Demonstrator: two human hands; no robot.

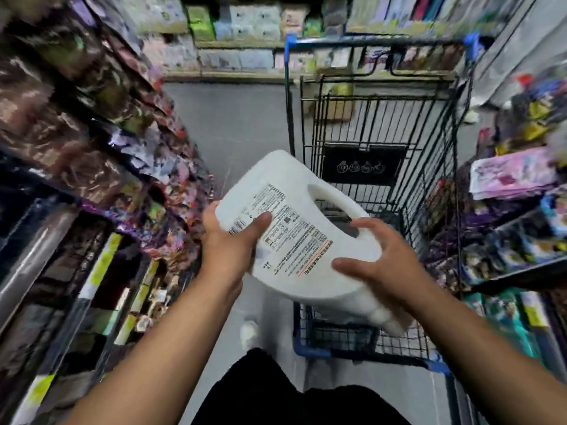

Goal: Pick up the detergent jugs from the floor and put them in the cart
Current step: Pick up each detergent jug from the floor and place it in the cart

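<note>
A large white detergent jug with a printed back label and a moulded handle hole hangs tilted in the air, its cap end low and toward me. My left hand grips its left edge, thumb across the label. My right hand holds its lower right side with fingers spread. The jug is over the near left corner of a black wire shopping cart with blue trim. What I can see of the cart's basket holds nothing.
Store shelves packed with goods close in on the left and the right. More shelving crosses the far end of the aisle. Grey floor runs between the left shelves and the cart. A small white object lies on the floor near my legs.
</note>
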